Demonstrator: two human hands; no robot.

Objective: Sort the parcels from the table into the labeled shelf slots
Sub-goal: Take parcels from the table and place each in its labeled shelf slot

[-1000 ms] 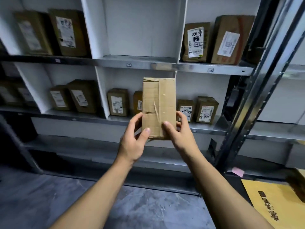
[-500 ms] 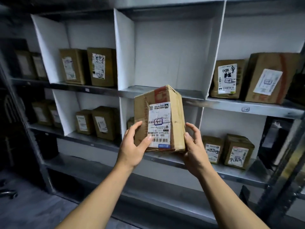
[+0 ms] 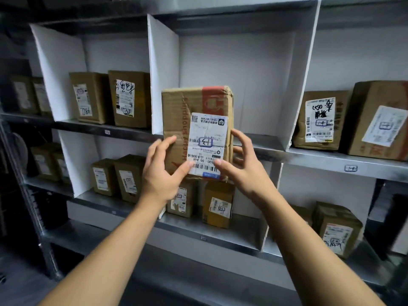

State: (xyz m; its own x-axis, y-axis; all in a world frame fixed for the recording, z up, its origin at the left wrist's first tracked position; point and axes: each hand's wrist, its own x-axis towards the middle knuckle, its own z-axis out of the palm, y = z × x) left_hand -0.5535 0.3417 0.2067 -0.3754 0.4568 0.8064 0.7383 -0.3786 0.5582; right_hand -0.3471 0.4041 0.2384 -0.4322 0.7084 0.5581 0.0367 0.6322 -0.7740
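**Cardboard parcel held upright in front of the middle shelf slot**

Brown cardboard parcel (image 3: 178, 120) is held in the air by both hands, upright, with its white shipping label (image 3: 207, 142) turned toward the camera. The label print is seen upside down, and a boxed handwritten mark sits at its centre. The parcel is placed before the upper row's middle slot (image 3: 260, 144), just right of a white divider (image 3: 163, 74). Its lower edge hangs below that shelf's front lip. Contact with the shelf cannot be told.

Left hand (image 3: 161, 175) is raised from below-left, forearm stretched up and forward. The thumb is pressed on the label's lower left corner; the fingers are slightly spread and curled against the parcel's left side.

Right hand (image 3: 242, 168) is raised from below-right, wrist bent inward. The thumb is laid on the label's bottom edge, near the barcode. The fingers are spread and hooked round the parcel's right edge, some hidden behind it.

Labelled boxes are stood in the left slot (image 3: 130, 98) and the right slot (image 3: 320, 120). Smaller boxes (image 3: 218, 204) are seen in the row below.
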